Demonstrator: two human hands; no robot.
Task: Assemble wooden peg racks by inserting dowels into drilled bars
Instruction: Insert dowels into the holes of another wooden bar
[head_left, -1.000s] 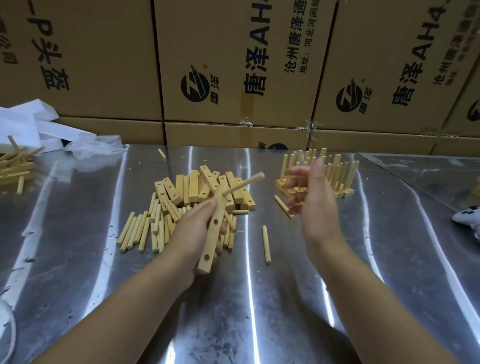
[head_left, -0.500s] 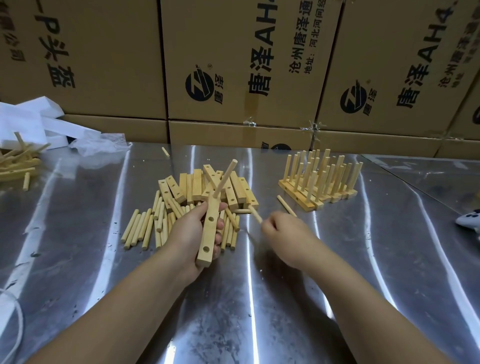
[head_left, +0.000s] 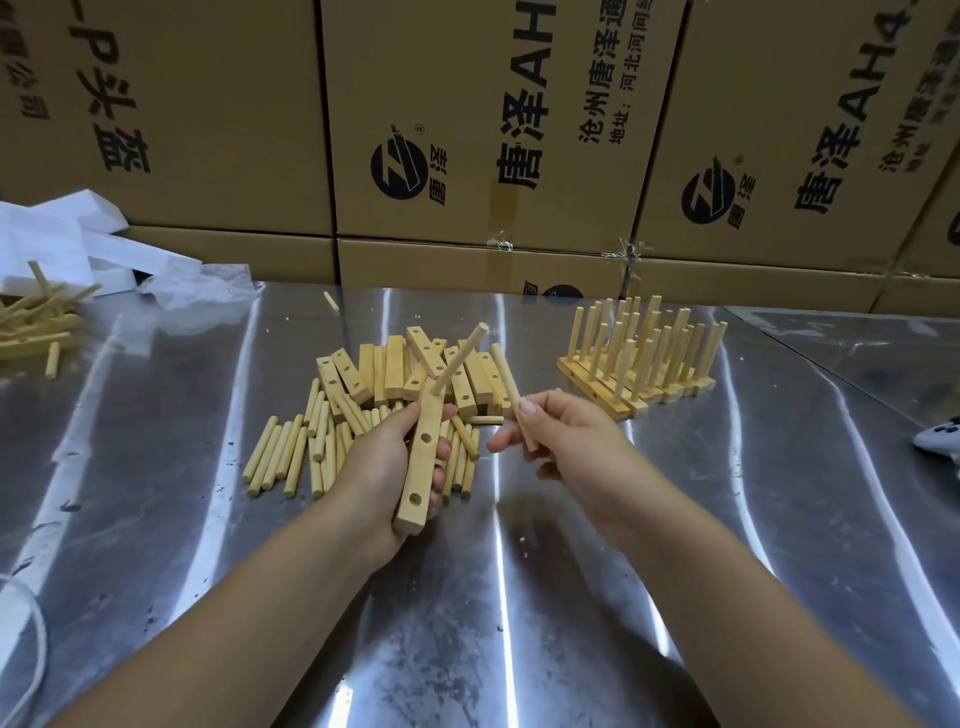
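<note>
Wooden bar (head_left: 421, 473), held above the loose dowel pile (head_left: 291, 457) in the gripping left hand (head_left: 379, 467), carries one seated dowel (head_left: 460, 358); two holes remain empty. Right hand (head_left: 576, 452) pinches a second dowel (head_left: 506, 376) just beside it. Entered askew, this dowel may jam or twist the bar. Half a second earlier the right hand was low at the table (head_left: 156, 519).

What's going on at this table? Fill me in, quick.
A person is building peg racks. The left grip holds a drilled bar with one inserted dowel standing in its far hole; two holes are empty. The right grip pinches a second dowel beside it, not yet inserted. On the steel table lie piled loose dowels and spare bars; finished racks stand to the right.
</note>
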